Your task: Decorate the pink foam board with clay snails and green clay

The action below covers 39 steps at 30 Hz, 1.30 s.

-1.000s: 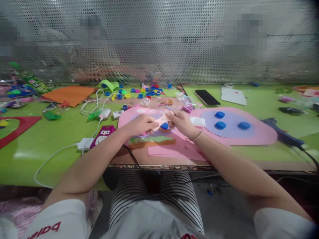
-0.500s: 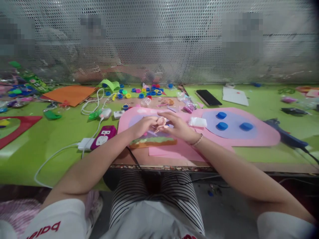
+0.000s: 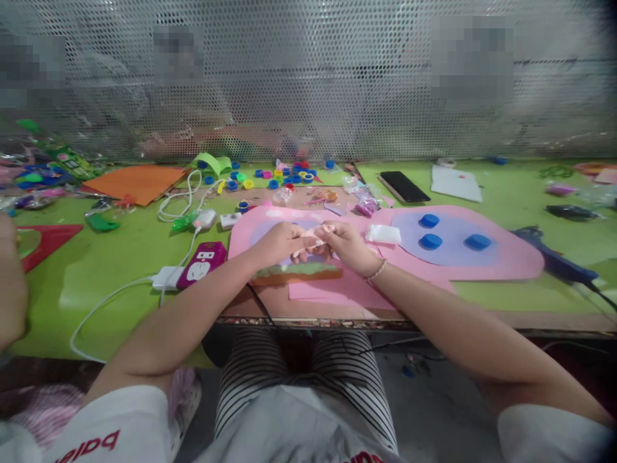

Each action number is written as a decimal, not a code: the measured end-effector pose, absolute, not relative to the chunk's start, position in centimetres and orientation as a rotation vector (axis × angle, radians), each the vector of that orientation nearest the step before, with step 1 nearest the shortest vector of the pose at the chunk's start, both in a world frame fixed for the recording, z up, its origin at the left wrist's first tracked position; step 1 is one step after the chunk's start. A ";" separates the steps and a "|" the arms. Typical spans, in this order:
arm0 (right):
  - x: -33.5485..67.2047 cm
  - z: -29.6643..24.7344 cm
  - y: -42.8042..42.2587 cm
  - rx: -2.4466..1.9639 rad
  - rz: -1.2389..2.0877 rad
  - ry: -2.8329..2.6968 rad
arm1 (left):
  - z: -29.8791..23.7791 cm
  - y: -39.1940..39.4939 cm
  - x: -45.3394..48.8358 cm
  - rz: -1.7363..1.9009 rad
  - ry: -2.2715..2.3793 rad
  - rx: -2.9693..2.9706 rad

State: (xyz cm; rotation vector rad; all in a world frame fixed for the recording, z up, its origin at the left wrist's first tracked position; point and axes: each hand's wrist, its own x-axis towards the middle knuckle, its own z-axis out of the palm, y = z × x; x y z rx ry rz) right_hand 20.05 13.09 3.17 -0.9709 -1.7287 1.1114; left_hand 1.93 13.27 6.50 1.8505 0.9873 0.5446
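Between my left hand (image 3: pixel 285 243) and my right hand (image 3: pixel 346 244) is a small lump of pale pink modelling clay (image 3: pixel 311 240), soft and stretched out. Fingers of both hands are closed on it, thumbs on top, and they hide part of it. Below them lies a pink paper cutout (image 3: pixel 518 257) with lilac patches. Its left part carries a green and brown strip (image 3: pixel 308 275), partly under my hands. Three blue bottle caps (image 3: pixel 430 242) rest on the right lilac patch (image 3: pixel 456 254). A white packet (image 3: pixel 384 234) lies right of my right hand.
A purple power strip (image 3: pixel 202 265) with white cables is at left, near a person's arm (image 3: pixel 10 283) at the edge. Behind lie coloured caps (image 3: pixel 274 184), orange paper (image 3: pixel 137 183) and a black phone (image 3: pixel 403 186). A blue glue gun (image 3: pixel 554 256) lies right.
My hands have closed in around the clay, which is now pulled longer between my fingers. Another person's arm has come in at the left edge.
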 end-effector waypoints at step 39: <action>22.0 3.9 13.0 -0.793 0.377 -2.046 | 5.2 12.5 3.3 0.619 0.768 1.463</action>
